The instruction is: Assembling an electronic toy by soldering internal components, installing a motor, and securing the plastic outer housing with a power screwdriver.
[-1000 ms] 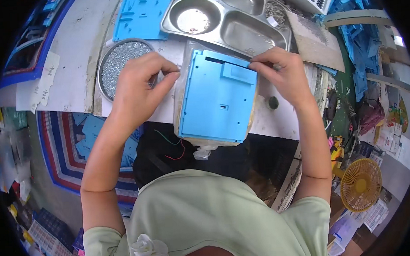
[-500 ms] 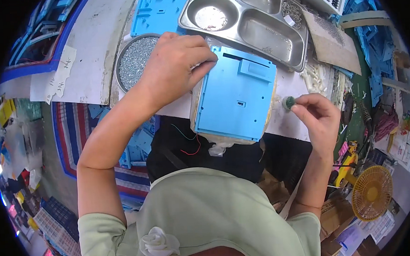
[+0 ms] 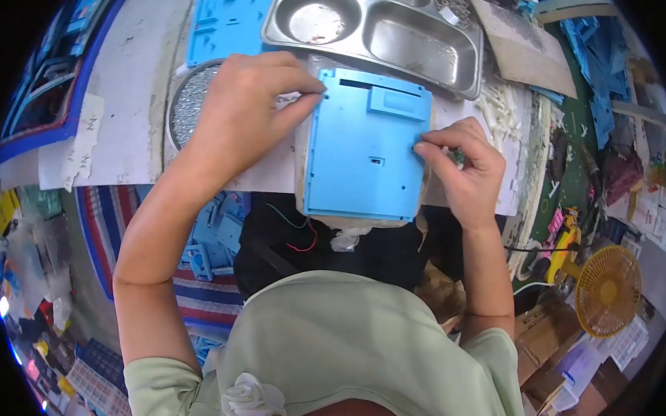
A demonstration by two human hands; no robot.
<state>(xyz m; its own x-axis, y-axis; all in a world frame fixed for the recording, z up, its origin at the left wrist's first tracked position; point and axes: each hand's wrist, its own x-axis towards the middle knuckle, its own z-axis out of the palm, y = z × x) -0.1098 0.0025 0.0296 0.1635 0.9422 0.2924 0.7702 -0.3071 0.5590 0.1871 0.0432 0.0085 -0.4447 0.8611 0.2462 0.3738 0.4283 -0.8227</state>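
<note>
A light-blue plastic panel [image 3: 346,159] with a long slot, a raised rectangle and small holes lies on a pale, wrapped-looking support at the worktable's front edge. At the panel's upper left corner my left hand [image 3: 250,100] is closed in a pinch, fingertips touching or just above it; anything between them is hidden. My right hand [image 3: 468,165] is closed too, its thumb and index fingertips by a hole on the panel's right edge. Within its curled fingers shows part of a small green round-ended piece [image 3: 456,156]. What those fingertips pinch, if anything, cannot be made out.
A round bowl of small silvery screws [image 3: 187,110] stands left, partly behind my left hand. Beyond the panel sits a steel compartment tray [image 3: 363,39]. White plastic pieces [image 3: 501,111] lie at right. Another blue panel [image 3: 224,23] lies far left; a yellow fan [image 3: 608,291] stands lower right.
My right hand has moved left to the panel's right edge, carrying the green-ended piece. My left hand stays pinched at the upper left corner. The whole view has shifted slightly.
</note>
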